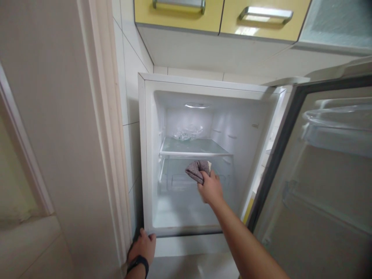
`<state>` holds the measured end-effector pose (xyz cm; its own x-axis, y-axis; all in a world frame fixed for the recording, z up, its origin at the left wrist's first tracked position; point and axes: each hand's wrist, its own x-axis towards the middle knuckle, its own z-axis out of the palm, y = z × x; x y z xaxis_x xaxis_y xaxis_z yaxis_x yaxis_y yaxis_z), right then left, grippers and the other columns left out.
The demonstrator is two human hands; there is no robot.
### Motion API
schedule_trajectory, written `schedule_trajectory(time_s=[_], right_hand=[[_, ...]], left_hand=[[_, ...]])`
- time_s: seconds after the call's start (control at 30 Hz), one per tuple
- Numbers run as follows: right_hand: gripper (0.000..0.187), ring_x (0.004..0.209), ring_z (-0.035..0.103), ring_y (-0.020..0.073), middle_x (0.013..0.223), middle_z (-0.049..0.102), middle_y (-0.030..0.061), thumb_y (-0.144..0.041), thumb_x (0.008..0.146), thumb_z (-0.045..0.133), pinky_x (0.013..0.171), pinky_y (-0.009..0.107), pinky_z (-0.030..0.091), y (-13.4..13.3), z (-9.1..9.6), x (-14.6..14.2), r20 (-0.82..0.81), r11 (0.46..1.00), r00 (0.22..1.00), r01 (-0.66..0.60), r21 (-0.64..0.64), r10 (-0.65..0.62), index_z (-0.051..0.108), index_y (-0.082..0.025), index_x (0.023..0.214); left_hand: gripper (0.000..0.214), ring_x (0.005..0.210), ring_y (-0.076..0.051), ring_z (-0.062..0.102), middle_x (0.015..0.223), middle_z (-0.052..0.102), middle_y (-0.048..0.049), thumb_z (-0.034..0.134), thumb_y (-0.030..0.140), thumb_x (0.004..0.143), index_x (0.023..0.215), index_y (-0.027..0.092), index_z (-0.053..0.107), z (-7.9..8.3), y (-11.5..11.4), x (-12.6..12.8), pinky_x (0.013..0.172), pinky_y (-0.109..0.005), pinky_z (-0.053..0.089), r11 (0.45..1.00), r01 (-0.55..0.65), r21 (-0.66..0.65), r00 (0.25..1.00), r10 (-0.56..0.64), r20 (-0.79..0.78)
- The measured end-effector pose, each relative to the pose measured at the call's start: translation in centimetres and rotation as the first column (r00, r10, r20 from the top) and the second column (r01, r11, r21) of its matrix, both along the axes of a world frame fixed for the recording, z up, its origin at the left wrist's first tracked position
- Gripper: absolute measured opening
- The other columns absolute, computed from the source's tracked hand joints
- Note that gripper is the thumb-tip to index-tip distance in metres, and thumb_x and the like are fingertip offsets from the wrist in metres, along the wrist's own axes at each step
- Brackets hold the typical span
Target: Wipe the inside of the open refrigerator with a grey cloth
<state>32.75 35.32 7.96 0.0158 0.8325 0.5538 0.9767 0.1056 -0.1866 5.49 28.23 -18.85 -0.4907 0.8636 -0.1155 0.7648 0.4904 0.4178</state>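
Cloth [196, 171] pinched in right hand [210, 188]; left hand [144, 247] beside fridge edge [147, 155], grip unclear.

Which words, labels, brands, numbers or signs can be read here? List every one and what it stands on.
No readable text anywhere.
Crumpled clear plastic on the upper refrigerator shelf: faint green marks, too small and blurred to tell whether they are print.
Folded cloth, dark wristband, yellow cabinet fronts: no lettering visible.

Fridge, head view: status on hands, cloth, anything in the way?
Right hand grips folded cloth. Left hand at lower left corner of fridge. Door open; crumpled clear plastic on upper shelf.
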Motion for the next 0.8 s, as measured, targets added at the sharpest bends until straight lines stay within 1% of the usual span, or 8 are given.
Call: schedule_trajectory(time_s=[0.1, 0.23, 0.4, 0.47, 0.57, 0.67, 0.73, 0.8], right_hand=[[0.045, 0.109, 0.050, 0.0281, 0.126, 0.053, 0.0108, -0.032, 0.087, 0.062, 0.091, 0.037, 0.044, -0.3, 0.4, -0.5, 0.040, 0.999, 0.999, -0.037, -0.017, 0.037, 0.064, -0.032, 0.131], [0.049, 0.112, 0.049, 0.0288, 0.129, 0.052, 0.0106, -0.031, 0.086, 0.063, 0.091, 0.037, 0.045, -0.5, 0.6, 0.3, 0.073, 0.995, 0.993, -0.088, -0.043, 0.091, 0.060, -0.033, 0.135], [0.052, 0.114, 0.050, 0.0290, 0.129, 0.052, 0.0102, -0.031, 0.086, 0.061, 0.091, 0.037, 0.046, -0.5, 0.8, 0.8, 0.066, 0.993, 0.993, -0.088, -0.081, 0.094, 0.059, -0.034, 0.138], [0.051, 0.114, 0.052, 0.0293, 0.129, 0.052, 0.0106, -0.031, 0.086, 0.061, 0.090, 0.038, 0.046, -0.4, 1.5, 0.7, 0.055, 0.989, 0.995, -0.077, -0.125, 0.084, 0.059, -0.034, 0.137], [0.050, 0.114, 0.054, 0.0296, 0.127, 0.053, 0.0105, -0.030, 0.084, 0.061, 0.089, 0.038, 0.047, -0.8, 3.3, 0.5, 0.061, 0.973, 0.991, -0.102, -0.208, 0.117, 0.062, -0.034, 0.134], [0.046, 0.115, 0.055, 0.0294, 0.124, 0.056, 0.0091, -0.030, 0.084, 0.059, 0.090, 0.038, 0.047, -2.5, 5.3, 0.5, 0.075, 0.963, 0.980, -0.165, -0.213, 0.184, 0.066, -0.035, 0.129], [0.045, 0.114, 0.056, 0.0283, 0.122, 0.056, 0.0085, -0.032, 0.084, 0.059, 0.092, 0.038, 0.048, -4.8, 6.3, 0.7, 0.056, 0.963, 0.976, -0.196, -0.183, 0.210, 0.066, -0.035, 0.129], [0.048, 0.114, 0.056, 0.0271, 0.123, 0.056, 0.0082, -0.032, 0.084, 0.060, 0.095, 0.038, 0.048, -7.8, 6.7, 1.0, 0.008, 0.963, 0.973, -0.227, -0.148, 0.230, 0.064, -0.035, 0.131]], left_hand=[[0.055, 0.095, -0.032, 0.076, 0.106, 0.077, -0.0201, 0.023, 0.044, 0.095, 0.134, 0.010, 0.042, -0.8, 0.3, -0.2, 0.086, -0.045, 0.058, 1.000, 0.008, 0.007, 1.000, -0.008, -0.003], [0.057, 0.095, -0.036, 0.075, 0.104, 0.077, -0.0196, 0.019, 0.044, 0.095, 0.133, 0.009, 0.041, -1.7, 0.5, -0.4, 0.086, -0.051, 0.058, 1.000, 0.013, 0.025, 1.000, -0.013, 0.003], [0.053, 0.097, -0.034, 0.075, 0.107, 0.076, -0.0201, 0.023, 0.046, 0.094, 0.131, 0.014, 0.043, -1.7, 0.4, -0.5, 0.086, -0.047, 0.058, 0.999, 0.015, 0.031, 0.999, -0.015, 0.030], [0.053, 0.097, -0.034, 0.075, 0.107, 0.076, -0.0205, 0.023, 0.047, 0.094, 0.130, 0.014, 0.045, -1.5, 0.4, -0.5, 0.085, -0.047, 0.057, 1.000, 0.013, 0.024, 0.999, -0.014, 0.048], [0.057, 0.096, -0.037, 0.075, 0.101, 0.077, -0.0198, 0.018, 0.048, 0.094, 0.127, 0.011, 0.045, -1.3, 0.3, -0.5, 0.088, -0.051, 0.056, 1.000, 0.021, 0.009, 0.996, -0.022, 0.084], [0.058, 0.098, -0.037, 0.075, 0.102, 0.077, -0.0198, 0.017, 0.051, 0.093, 0.123, 0.012, 0.047, -1.1, 0.3, -0.7, 0.092, -0.051, 0.055, 0.999, 0.048, -0.008, 0.992, -0.047, 0.113], [0.058, 0.099, -0.038, 0.075, 0.103, 0.077, -0.0207, 0.017, 0.052, 0.092, 0.123, 0.013, 0.047, -0.9, 0.2, -0.8, 0.094, -0.051, 0.054, 0.998, 0.057, -0.022, 0.991, -0.054, 0.124], [0.059, 0.098, -0.037, 0.075, 0.101, 0.077, -0.0203, 0.016, 0.053, 0.092, 0.123, 0.013, 0.046, -0.7, 0.2, -0.8, 0.094, -0.050, 0.054, 0.997, 0.064, -0.030, 0.990, -0.060, 0.132]])
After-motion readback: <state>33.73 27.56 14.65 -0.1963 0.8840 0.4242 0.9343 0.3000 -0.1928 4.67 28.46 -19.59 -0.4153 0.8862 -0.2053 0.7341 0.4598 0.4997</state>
